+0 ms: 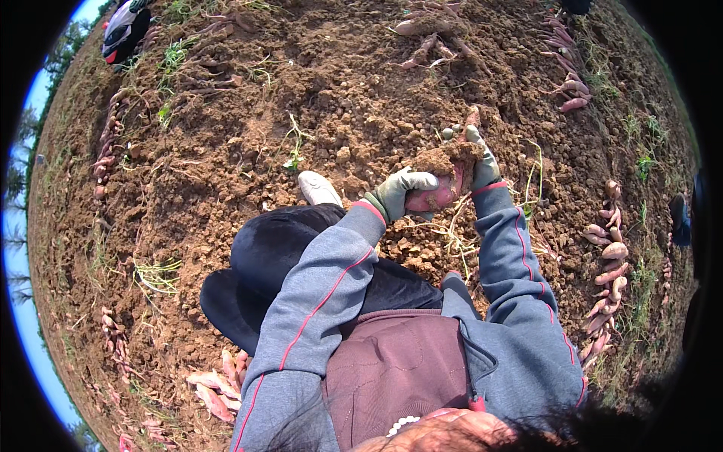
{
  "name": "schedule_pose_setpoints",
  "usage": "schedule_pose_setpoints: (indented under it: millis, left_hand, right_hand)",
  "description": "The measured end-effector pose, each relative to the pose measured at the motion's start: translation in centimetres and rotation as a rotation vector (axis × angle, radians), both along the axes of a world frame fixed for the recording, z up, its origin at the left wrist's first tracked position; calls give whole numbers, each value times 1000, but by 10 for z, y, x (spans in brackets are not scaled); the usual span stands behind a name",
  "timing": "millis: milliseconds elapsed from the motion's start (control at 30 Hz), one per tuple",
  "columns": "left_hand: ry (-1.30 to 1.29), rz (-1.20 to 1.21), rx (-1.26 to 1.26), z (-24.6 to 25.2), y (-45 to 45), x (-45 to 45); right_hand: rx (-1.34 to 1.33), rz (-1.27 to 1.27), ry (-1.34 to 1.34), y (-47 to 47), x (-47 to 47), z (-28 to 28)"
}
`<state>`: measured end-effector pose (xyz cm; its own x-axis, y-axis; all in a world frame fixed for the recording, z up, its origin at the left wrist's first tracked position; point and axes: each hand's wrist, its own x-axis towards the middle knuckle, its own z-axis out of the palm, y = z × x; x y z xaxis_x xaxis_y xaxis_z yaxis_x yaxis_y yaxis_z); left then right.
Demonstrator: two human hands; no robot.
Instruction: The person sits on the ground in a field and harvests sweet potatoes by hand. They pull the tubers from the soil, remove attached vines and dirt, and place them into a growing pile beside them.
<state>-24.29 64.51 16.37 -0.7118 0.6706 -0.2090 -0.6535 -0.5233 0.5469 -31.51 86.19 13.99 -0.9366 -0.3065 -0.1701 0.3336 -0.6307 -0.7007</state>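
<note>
Before me, both gloved hands hold a cluster of sweet potatoes caked with clods of brown soil. My left hand, in a grey-green glove, grips a reddish sweet potato at the near end. On the far right side of the cluster, my right hand has its fingers around another root, whose tip points away from me. Soil hides much of the cluster between the hands. Pale dry stems lie just below it.
Rows of sweet potatoes lie on the right and left. A pile of sweet potatoes sits by my left elbow. More soil-covered roots lie ahead. My shoe rests on crumbly soil. Part of another person shows at top left.
</note>
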Motion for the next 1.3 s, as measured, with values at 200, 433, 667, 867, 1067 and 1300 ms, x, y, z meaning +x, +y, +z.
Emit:
schedule_pose_setpoints:
  millis: [200,433,667,867,1067,1300]
  left_hand:
    - [198,354,-416,-17,15,-11]
    - [-120,280,-175,-18,5,-12]
    - [202,332,-112,-15,8,-17]
    - [353,452,-312,-22,12,-18]
    - [314,432,-363,-23,14,-14]
    - [132,399,-62,-20,8,-15]
  right_hand:
    - [672,-393,208,-16,-12,-1]
    - [269,-49,113,-45,25,-5]
    - [246,-414,-78,-41,15,12]
    - [849,-637,441,-31,16,10]
    - [629,-374,215,-16,5,-21]
    - [547,-229,142,-19,4,-17]
